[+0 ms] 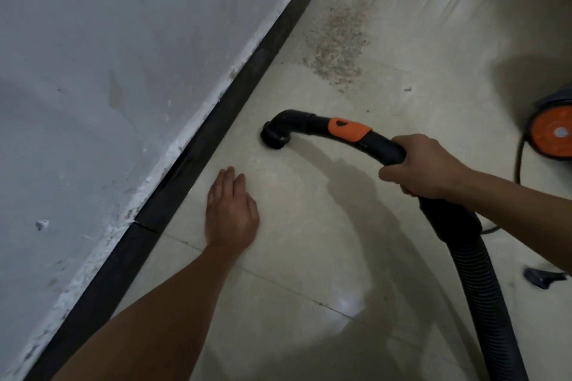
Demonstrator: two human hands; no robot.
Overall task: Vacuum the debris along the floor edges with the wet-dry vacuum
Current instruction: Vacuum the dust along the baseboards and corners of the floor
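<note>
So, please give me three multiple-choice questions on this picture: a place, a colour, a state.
1. Where is the brown gritty debris patch? A) on the wall B) on the floor beyond the black vacuum nozzle C) in a bucket
2. The band on the black curved hose handle is: A) green B) orange C) white
3. The left hand is: A) gripping the hose B) holding a cloth C) open, fingers straight
1B: grit lies past the nozzle. 2B: the band shows orange. 3C: it holds nothing; the right hand grips the handle.
</note>
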